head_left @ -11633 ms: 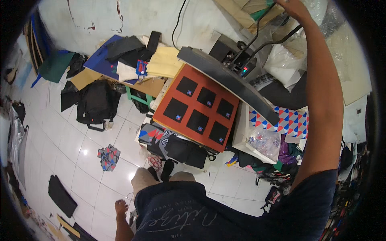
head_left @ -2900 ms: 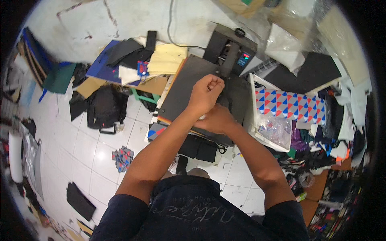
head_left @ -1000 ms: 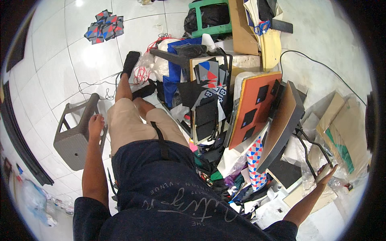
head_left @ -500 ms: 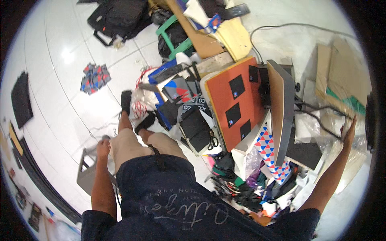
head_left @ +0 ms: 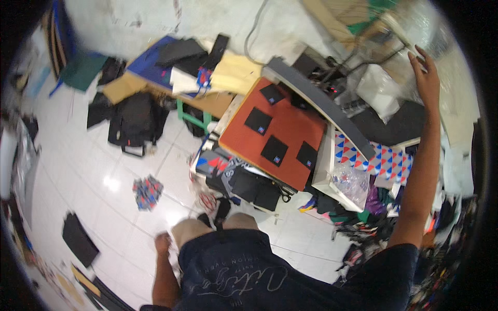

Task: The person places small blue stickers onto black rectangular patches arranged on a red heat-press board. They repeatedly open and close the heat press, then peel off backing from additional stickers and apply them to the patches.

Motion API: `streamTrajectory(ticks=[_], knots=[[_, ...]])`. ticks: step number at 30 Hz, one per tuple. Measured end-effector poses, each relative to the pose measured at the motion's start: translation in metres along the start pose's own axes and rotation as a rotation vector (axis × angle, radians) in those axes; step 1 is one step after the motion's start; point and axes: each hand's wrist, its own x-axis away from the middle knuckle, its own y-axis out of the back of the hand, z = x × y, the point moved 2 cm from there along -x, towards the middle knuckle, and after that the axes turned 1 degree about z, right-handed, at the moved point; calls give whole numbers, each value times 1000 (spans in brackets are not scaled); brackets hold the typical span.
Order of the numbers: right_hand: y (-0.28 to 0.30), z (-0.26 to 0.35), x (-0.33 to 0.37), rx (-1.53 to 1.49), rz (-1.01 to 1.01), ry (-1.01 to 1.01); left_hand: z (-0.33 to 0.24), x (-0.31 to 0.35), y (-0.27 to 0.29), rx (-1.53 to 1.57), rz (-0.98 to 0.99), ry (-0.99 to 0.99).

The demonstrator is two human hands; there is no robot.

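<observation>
My right hand (head_left: pixel 426 78) is stretched out to the far right with its fingers apart, close to a pale bar (head_left: pixel 397 30) on the machine's dark frame. It appears to hold nothing. Down by my thigh hangs my left hand (head_left: pixel 162 242), its fingers too blurred to read. In front of me lies an orange-red padded board (head_left: pixel 282 122) bearing several small black fabric squares (head_left: pixel 274 150), each with a tiny blue mark in a corner. A thick grey plate (head_left: pixel 321 103) stands tilted up along the board's right side.
Patterned grey, red and blue sheet (head_left: pixel 384 159) hangs beyond the plate, above heaped fabric scraps (head_left: pixel 358 228). Scissors (head_left: pixel 285 197) lie by black pieces at the board's near edge. A black bag (head_left: pixel 136 120) and a patterned fabric stack (head_left: pixel 148 192) are on the tiled floor, left.
My view has swung round, so the board sits further left and nearer the middle. My right hand's fingers are now spread beside the bar. My left hand is away from the grey stool.
</observation>
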Motion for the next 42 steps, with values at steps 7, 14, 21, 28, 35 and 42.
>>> streamTrajectory(ticks=[7,14,21,28,35,42], knots=[[66,-32,296,-338,-342,-454,-23,11,9,266,147,544],[-49,38,604,-683,-203,-1516,-49,-52,58,188,238,438],[-109,94,608,-1012,-28,-1451,-152,-88,22,54,270,169],[-146,3,522,-1336,67,-1441,-202,-93,-43,-23,397,95],[-288,-65,415,-1578,1,-1547,-192,-25,-83,-214,585,-296],[-479,-118,414,-1228,28,-1871,-316,115,-154,72,175,276]])
